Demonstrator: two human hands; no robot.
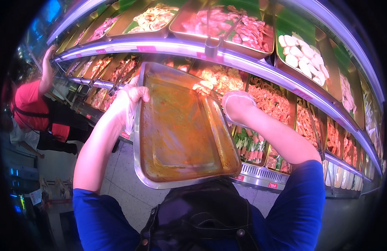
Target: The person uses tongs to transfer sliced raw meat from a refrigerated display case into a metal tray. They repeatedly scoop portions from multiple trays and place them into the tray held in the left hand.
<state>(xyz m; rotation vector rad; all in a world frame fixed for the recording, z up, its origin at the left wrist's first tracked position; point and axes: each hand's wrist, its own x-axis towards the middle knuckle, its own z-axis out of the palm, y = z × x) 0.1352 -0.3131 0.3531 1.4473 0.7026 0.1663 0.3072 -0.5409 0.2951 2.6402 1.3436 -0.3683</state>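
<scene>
A metal tray [180,125], its inside smeared with orange-brown sauce, is tilted in front of my body. My left hand [133,97], in a thin clear plastic glove, grips its left rim with the thumb over the edge. My right hand [239,105], gloved too, is at the tray's upper right side; its fingers are hidden beyond the wrist, so its hold cannot be told. Just above the tray's upper right edge lie pale marinated meat pieces [220,78], a few of them overlapping the rim. Beside my right wrist is a tray of reddish marinated meat strips [272,100].
A lit shelf edge [177,47] curves above my hands. Above it stand trays of raw pink meat [250,34] and white oval slices [301,59]. Skewered or rolled pieces [251,147] lie lower right. At left, a person in a red shirt [31,103] reaches to the display.
</scene>
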